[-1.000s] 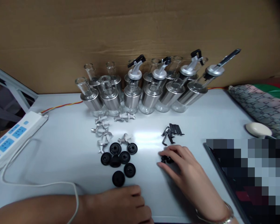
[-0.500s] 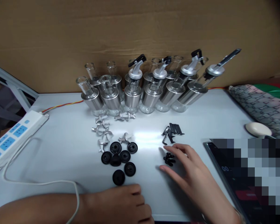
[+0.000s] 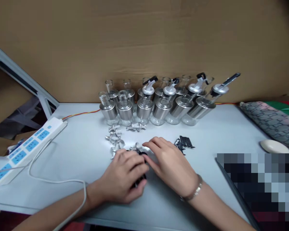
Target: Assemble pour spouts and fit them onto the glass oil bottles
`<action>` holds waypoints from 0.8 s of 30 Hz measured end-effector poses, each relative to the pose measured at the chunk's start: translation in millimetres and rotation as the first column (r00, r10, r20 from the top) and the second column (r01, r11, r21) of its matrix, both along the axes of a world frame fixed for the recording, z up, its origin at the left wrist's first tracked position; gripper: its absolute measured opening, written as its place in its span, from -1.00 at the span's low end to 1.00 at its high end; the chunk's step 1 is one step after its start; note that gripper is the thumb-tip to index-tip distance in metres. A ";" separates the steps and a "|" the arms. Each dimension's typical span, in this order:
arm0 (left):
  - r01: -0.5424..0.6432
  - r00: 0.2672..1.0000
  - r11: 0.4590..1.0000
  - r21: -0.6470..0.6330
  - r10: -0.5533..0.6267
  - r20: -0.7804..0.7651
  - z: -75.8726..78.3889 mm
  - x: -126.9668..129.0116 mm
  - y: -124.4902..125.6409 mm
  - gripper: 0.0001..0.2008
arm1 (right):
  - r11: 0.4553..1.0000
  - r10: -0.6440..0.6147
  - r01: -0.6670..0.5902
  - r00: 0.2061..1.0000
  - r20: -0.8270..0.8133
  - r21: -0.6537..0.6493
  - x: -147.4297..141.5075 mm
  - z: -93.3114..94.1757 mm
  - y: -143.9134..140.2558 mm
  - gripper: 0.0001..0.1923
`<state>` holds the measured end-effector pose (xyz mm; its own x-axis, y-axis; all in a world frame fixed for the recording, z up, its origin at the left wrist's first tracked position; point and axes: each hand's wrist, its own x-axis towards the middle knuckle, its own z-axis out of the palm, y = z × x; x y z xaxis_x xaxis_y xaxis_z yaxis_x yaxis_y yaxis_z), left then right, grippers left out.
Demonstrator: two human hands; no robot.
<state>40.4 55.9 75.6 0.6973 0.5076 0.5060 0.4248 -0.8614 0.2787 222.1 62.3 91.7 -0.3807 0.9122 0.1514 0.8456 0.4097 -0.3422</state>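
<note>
Left hand [image 3: 126,176]: fingers curled, palm down, thumb toward the right, over black parts near the middle front of the table [image 3: 67,154]. Some black [image 3: 141,181] shows between its fingers and thumb; can't tell whether it's clamped on that or just covering it. Right hand [image 3: 167,163]: fingers spread forward, thumb at a black rounded part [image 3: 143,155] between the two hands. Looks like contact, but can't confirm a grip; thumb and index are apart.

Rest, left to right: power strip [image 3: 30,150] on the table, white cable [image 3: 60,181] running over the left forearm. Silver spouts [image 3: 114,138] lie loose ahead of the left hand, one [image 3: 136,147] just beyond the black rounded part. Bottles [image 3: 125,110] in two rows at the back; front row's left two are open-topped, the other four carry silver-and-black pourers [image 3: 169,89]. Black levers [image 3: 186,141] lie just past the right hand.

My read: step in hand is sorting or picking up the black parts, no fitting visible. Next move calls for a secure thumb-finger pinch on one part, without knocking the nearby spout.
</note>
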 end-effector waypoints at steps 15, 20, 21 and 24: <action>-0.190 0.978 0.944 -0.268 0.160 -0.130 -15.2 2.6 23.0 -0.69 | 0.991 -0.051 0.037 0.994 -0.102 -0.131 0.2 -9.7 23.1 -0.86; -0.374 0.919 0.893 -0.249 0.393 0.028 -22.9 -17.7 30.1 -0.68 | 0.990 -0.142 0.132 0.944 -0.299 -0.053 15.9 -13.2 18.4 -0.92; -0.431 0.885 0.854 -0.290 0.463 0.047 -25.8 -21.3 32.9 -0.67 | 0.989 -0.147 0.143 0.928 -0.342 -0.039 17.4 -13.8 17.8 -0.94; -0.476 0.821 0.761 -0.440 0.564 0.087 -33.9 -27.3 42.4 -0.61 | 0.984 -0.178 0.163 0.871 -0.458 -0.072 17.8 -16.1 17.4 -0.95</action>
